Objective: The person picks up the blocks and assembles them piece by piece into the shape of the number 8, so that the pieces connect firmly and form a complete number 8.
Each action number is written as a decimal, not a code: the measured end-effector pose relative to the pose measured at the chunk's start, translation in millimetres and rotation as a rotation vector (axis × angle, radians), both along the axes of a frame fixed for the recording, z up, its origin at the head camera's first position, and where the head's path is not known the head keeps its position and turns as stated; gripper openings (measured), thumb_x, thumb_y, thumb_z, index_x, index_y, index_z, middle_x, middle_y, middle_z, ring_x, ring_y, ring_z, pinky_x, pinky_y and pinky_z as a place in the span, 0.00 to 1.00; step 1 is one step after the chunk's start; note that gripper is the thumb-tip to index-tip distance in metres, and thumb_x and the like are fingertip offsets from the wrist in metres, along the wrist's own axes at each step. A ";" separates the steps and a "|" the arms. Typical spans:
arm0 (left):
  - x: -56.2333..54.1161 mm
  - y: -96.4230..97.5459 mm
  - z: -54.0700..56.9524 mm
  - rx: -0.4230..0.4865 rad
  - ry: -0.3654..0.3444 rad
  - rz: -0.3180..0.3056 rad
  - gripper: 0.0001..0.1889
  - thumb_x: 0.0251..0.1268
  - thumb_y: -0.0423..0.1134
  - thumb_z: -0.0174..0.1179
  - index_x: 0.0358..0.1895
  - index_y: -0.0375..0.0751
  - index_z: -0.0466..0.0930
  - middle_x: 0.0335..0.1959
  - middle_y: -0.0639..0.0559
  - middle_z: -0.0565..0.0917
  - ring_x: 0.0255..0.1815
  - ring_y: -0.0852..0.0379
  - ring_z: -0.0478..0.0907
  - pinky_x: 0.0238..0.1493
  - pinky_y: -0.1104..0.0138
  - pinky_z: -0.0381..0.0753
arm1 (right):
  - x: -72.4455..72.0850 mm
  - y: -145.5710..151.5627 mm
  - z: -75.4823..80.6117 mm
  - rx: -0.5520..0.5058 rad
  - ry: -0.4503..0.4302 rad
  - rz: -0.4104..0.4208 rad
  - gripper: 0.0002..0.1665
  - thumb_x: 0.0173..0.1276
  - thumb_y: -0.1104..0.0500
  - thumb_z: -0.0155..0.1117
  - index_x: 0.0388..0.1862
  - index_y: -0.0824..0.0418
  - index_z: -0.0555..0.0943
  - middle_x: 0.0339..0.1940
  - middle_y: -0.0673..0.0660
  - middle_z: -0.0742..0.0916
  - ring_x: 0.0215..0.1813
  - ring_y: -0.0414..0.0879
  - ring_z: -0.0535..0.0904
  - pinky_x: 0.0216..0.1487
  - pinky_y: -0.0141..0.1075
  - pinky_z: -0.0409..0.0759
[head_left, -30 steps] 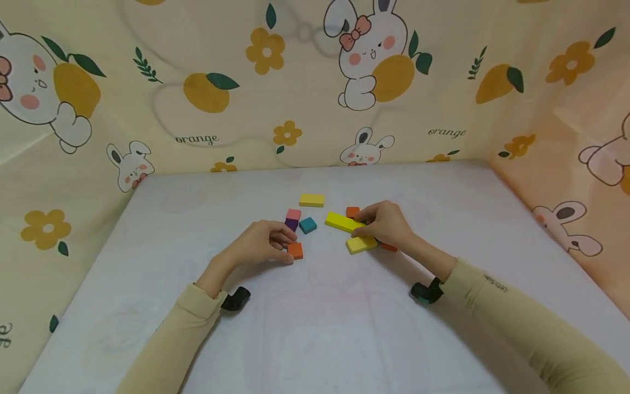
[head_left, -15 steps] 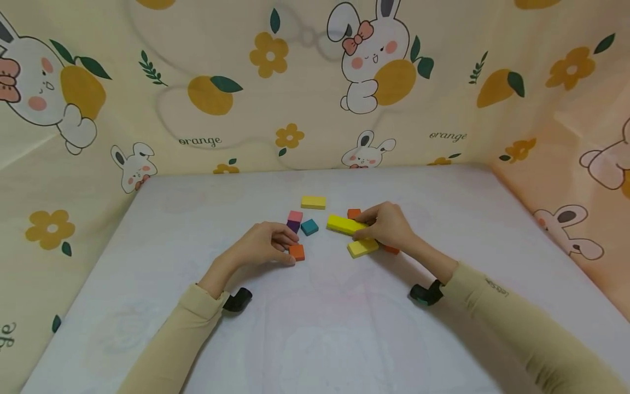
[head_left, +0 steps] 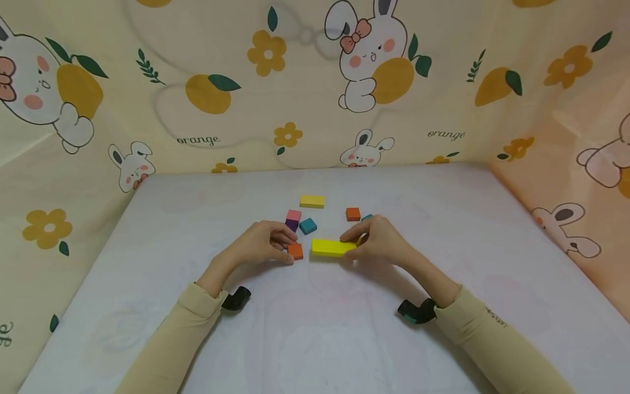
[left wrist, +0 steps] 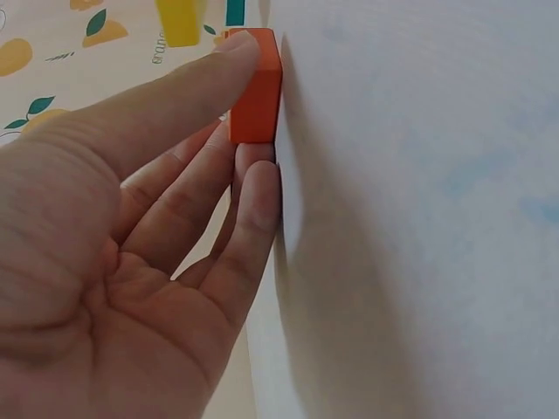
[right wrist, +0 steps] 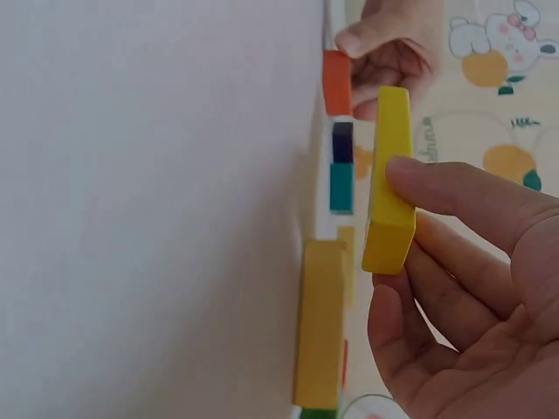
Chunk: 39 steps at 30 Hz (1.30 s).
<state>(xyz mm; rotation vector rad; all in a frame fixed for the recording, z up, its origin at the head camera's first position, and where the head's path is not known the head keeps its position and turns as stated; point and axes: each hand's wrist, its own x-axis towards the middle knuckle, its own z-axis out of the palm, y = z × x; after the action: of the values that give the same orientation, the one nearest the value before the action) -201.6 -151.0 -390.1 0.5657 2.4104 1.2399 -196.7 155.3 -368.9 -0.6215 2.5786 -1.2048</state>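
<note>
My left hand [head_left: 263, 243] pinches an orange block [head_left: 295, 251] between thumb and fingers. In the left wrist view the orange block [left wrist: 255, 96] is low against the white tabletop. My right hand [head_left: 379, 241] grips one end of a bright yellow rectangular block [head_left: 330, 248], whose free end points at the orange one with a small gap between them. The right wrist view shows this yellow block [right wrist: 389, 183] raised off the table, thumb on one face and fingers behind. Below it lies another yellow block [right wrist: 321, 323], hidden behind the right hand in the head view.
Behind the left hand stand a pink block [head_left: 293, 215], a purple block [head_left: 292, 225] and a teal block [head_left: 308, 226]. Farther back lies a pale yellow block [head_left: 312, 202]. Another orange block [head_left: 353, 214] and a partly hidden teal block [head_left: 366, 217] are beyond the right hand.
My right hand has carried the bright yellow block leftward and nearer to me, turning it almost straight across. A teal block at the back right is uncovered. The left hand stays on the orange block.
</note>
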 end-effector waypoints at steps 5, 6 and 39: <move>-0.6 -0.1 -0.7 -0.011 0.004 -0.006 0.22 0.50 0.37 0.77 0.50 0.42 0.82 0.43 0.55 0.85 0.42 0.57 0.81 0.48 0.67 0.80 | 1.2 -6.4 -5.7 0.004 -0.021 0.021 0.20 0.47 0.61 0.83 0.41 0.59 0.90 0.38 0.49 0.88 0.38 0.47 0.81 0.40 0.37 0.82; -0.6 0.0 -0.7 -0.012 0.005 -0.008 0.22 0.50 0.37 0.77 0.50 0.42 0.82 0.43 0.55 0.85 0.42 0.57 0.81 0.48 0.67 0.80 | 1.2 -7.3 -6.6 0.006 -0.026 0.026 0.20 0.47 0.60 0.83 0.41 0.58 0.90 0.38 0.49 0.88 0.38 0.47 0.81 0.41 0.37 0.82; -0.7 -0.1 0.5 -0.008 0.023 -0.012 0.22 0.53 0.37 0.75 0.52 0.43 0.81 0.45 0.55 0.84 0.44 0.57 0.81 0.50 0.65 0.80 | 2.2 -23.8 -9.0 0.128 0.010 0.113 0.18 0.49 0.59 0.83 0.41 0.56 0.89 0.36 0.45 0.88 0.39 0.45 0.79 0.42 0.36 0.80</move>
<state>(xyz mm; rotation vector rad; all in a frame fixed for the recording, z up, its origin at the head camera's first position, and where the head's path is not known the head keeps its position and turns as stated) -202.2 -151.1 -389.6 0.5940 2.4264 1.2249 -194.5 131.5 -378.0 -0.7364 2.5655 -0.9953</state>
